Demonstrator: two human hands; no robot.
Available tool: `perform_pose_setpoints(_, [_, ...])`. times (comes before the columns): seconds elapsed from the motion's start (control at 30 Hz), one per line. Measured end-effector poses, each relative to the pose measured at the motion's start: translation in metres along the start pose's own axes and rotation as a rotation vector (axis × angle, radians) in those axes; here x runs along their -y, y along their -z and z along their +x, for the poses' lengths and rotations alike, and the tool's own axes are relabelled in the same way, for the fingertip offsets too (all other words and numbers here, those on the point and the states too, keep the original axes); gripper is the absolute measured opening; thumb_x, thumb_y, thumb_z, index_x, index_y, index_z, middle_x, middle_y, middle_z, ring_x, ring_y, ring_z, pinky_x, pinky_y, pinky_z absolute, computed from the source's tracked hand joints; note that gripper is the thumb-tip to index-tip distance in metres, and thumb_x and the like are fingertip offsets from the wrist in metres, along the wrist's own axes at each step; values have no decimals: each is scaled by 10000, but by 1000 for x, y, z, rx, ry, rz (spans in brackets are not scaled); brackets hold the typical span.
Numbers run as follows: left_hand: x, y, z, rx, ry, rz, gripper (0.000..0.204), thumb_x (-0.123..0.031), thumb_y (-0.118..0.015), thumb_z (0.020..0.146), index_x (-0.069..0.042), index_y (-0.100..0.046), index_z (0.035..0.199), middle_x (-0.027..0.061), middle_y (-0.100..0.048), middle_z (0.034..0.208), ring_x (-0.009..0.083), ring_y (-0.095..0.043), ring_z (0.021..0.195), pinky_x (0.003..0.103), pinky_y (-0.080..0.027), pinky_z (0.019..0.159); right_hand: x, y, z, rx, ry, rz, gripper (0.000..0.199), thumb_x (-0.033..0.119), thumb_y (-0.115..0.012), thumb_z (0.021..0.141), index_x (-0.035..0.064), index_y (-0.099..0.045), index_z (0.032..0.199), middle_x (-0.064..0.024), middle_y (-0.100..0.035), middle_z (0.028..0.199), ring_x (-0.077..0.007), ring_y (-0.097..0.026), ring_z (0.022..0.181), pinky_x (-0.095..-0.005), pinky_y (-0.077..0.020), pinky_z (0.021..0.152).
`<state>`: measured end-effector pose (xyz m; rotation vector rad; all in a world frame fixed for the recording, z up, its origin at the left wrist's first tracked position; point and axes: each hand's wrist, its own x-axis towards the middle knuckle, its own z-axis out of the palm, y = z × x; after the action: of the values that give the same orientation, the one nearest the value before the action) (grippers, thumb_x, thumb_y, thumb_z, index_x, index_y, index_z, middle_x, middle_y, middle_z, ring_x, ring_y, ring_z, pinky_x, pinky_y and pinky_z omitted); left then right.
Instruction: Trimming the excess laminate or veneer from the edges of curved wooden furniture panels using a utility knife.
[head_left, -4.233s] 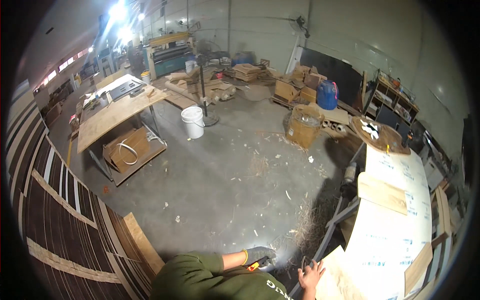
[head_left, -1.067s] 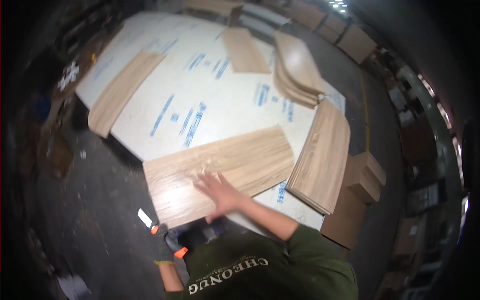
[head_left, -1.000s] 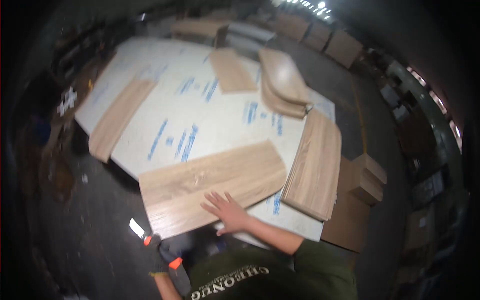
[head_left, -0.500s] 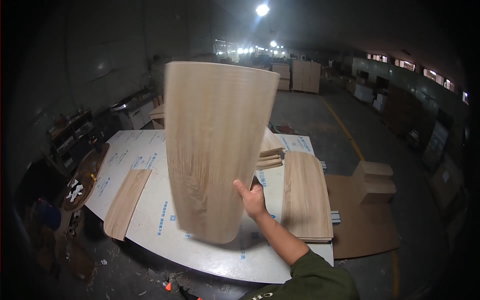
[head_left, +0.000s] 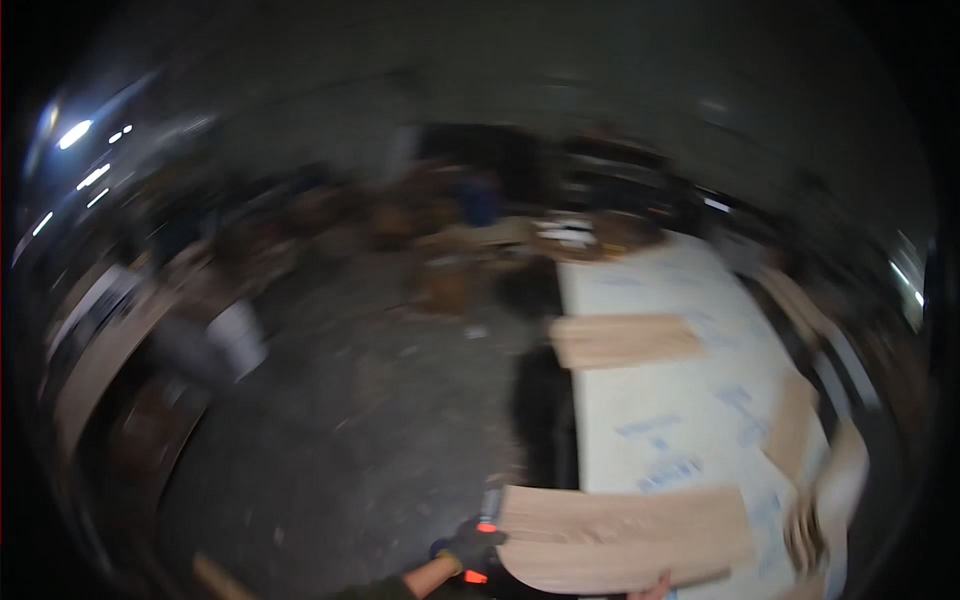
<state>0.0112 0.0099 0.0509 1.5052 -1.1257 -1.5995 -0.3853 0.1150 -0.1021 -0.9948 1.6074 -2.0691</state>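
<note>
A pale wood-grain board (head_left: 625,535) with a rounded corner lies low in the view, over the near part of the white table sheet. At its lower edge my right hand (head_left: 654,588) grips it, with only some fingers showing. My left hand (head_left: 468,548), in a dark glove, is closed at the board's left end. In it is a tool with orange parts and a grey tip (head_left: 491,503); its kind is blurred. I cannot tell whether the tool touches the board.
A white-covered table (head_left: 640,410) with blue print runs away from me. Another wood board (head_left: 628,340) lies across its left edge. Stacked curved pieces (head_left: 803,530) are at right. A round brown table (head_left: 630,235) stands beyond, and grey floor (head_left: 400,400) lies left.
My view has swung left. The board, held upright before, is now lower and nearly flat. My left hand with the orange-marked tool has come into view beside it.
</note>
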Motion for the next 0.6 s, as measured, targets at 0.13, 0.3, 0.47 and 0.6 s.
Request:
perform_pose_setpoints(0.13, [8, -5, -18, 36, -85, -35, 641, -302, -749, 775, -21, -496, 1292, 62, -622, 819, 120, -571, 699, 319, -486, 620, -5, 21, 38, -351, -893, 492, 578, 313, -392, 951, -73, -358, 1379, -253, -457, 1360, -386, -476, 1213, -525, -445, 998])
perform_pose_setpoints(0.3, [17, -47, -35, 29, -29, -182, 587, -229, -680, 859, -52, -420, 1355, 76, -593, 756, 152, -546, 562, 317, -477, 550, -4, 28, 79, -323, -672, -213, 600, 309, -567, 872, -36, -402, 1334, -233, -524, 1231, -356, -527, 1091, -496, -466, 877])
perform_pose_setpoints(0.47, [70, -25, -9, -3, -90, 170, 485, -267, -677, 856, -45, -484, 1240, 92, -597, 719, 185, -562, 559, 341, -472, 552, 82, -158, 54, 342, -169, -424, 662, 216, -637, 867, 19, -334, 1421, -231, -439, 1374, -384, -446, 1253, -470, -387, 1035])
perform_pose_setpoints(0.6, [100, 18, 2, -164, -194, 258, 376, -362, -675, 837, -30, -561, 973, 140, -599, 657, 266, -597, 586, 396, -464, 578, 109, -260, -13, 1102, 124, -1034, 827, 494, -717, 737, 76, -434, 1392, -135, -393, 1466, -356, -147, 1449, -631, -53, 1122])
